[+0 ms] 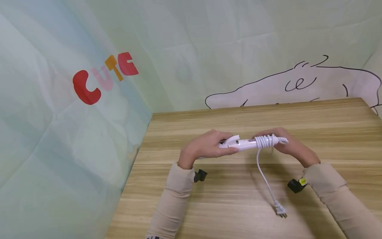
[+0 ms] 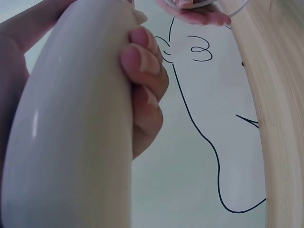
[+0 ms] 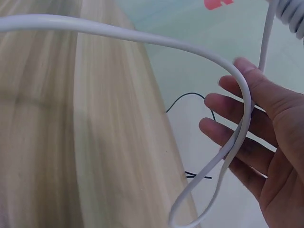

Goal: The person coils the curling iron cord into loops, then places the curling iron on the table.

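My left hand (image 1: 209,144) grips a white curling iron (image 1: 246,145) above the table, with the thumb on its near side. A clamp lever (image 1: 234,139) stands up from the iron beside that hand. In the left wrist view, curled fingers (image 2: 145,66) wrap the wide, smooth white body. White cord (image 1: 264,141) is wound in several turns round the handle end. My right hand (image 1: 293,146) is behind that end, its fingers loosely bent and spread. In the right wrist view, a cord loop (image 3: 244,109) hangs across the fingers. The plug (image 1: 280,209) dangles at the cord's end.
Below the hands lies a wood-grain table (image 1: 232,202). Pale green sheets printed with the word CUTE (image 1: 86,89) and a line-drawn white figure (image 1: 268,86) rise behind and to the left. Dark wrist cameras (image 1: 295,186) stick out under both cuffs.
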Demonstrator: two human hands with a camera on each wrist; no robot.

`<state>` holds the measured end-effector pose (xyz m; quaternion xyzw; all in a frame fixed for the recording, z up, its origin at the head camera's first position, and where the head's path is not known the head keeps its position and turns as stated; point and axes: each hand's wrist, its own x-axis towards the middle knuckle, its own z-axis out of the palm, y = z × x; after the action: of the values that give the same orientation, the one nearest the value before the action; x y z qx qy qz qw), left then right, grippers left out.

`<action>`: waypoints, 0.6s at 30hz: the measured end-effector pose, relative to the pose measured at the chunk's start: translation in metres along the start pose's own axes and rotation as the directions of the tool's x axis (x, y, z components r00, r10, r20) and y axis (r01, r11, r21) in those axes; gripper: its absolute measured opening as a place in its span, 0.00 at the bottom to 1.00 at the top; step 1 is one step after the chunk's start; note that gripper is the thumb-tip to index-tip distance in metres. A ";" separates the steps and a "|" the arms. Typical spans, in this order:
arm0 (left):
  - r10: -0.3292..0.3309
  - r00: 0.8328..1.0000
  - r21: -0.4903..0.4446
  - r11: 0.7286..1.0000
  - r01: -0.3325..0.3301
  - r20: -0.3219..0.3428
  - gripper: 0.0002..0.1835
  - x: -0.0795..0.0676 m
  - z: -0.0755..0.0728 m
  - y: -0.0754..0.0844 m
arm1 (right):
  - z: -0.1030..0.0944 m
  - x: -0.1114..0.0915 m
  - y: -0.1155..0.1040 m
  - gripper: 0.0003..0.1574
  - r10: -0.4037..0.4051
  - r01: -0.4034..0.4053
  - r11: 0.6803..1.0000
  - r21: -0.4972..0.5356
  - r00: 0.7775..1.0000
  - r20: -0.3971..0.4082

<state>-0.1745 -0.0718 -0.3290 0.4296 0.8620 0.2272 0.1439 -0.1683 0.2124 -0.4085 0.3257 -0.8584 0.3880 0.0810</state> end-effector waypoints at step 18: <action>0.046 0.996 0.061 0.997 -0.050 0.071 0.15 0.003 0.001 0.013 | -0.032 0.031 -0.013 0.10 0.061 -0.044 0.955 -0.294 0.997 0.051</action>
<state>-0.1671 -0.0618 -0.3230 0.4621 0.8527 0.1884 0.1547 -0.1881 0.2136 -0.3671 0.2985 -0.9168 0.2487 0.0924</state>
